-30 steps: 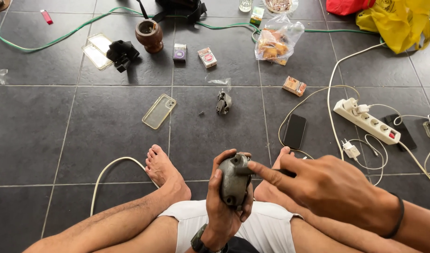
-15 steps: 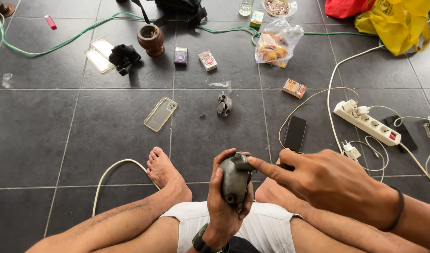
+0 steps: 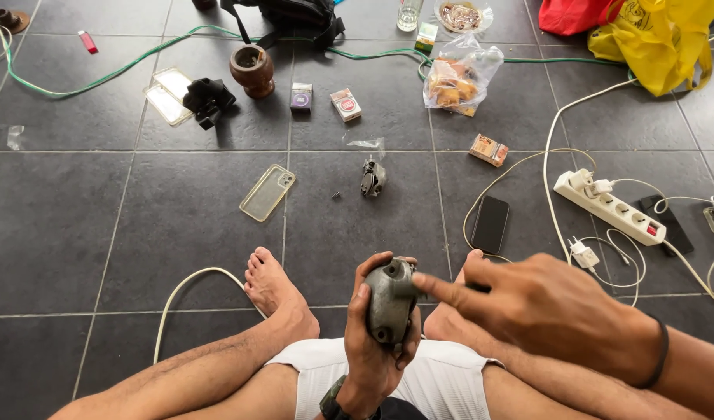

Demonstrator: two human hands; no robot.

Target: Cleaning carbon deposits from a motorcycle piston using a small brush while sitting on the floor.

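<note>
Head view, from left: a clear phone case [image 3: 267, 192] lies on the dark tiled floor [image 3: 77, 225], up and to the left of the grey metal part [image 3: 389, 302]. The left hand [image 3: 372, 342] grips that part upright above the lap. A small metal piece [image 3: 371, 178] sits on the tiles beyond it. To its right the right hand [image 3: 551, 307] points its forefinger at the part, other fingers curled, holding nothing. A black phone [image 3: 490, 223] and white power strip [image 3: 610, 207] lie farther right.

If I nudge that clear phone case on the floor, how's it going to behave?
The phone case lies flat on smooth tile, so it would probably slide, not tip or roll. It looks thin and empty, likely light. Clear cases usually bend, so it may flex when lifted by an edge.
</note>
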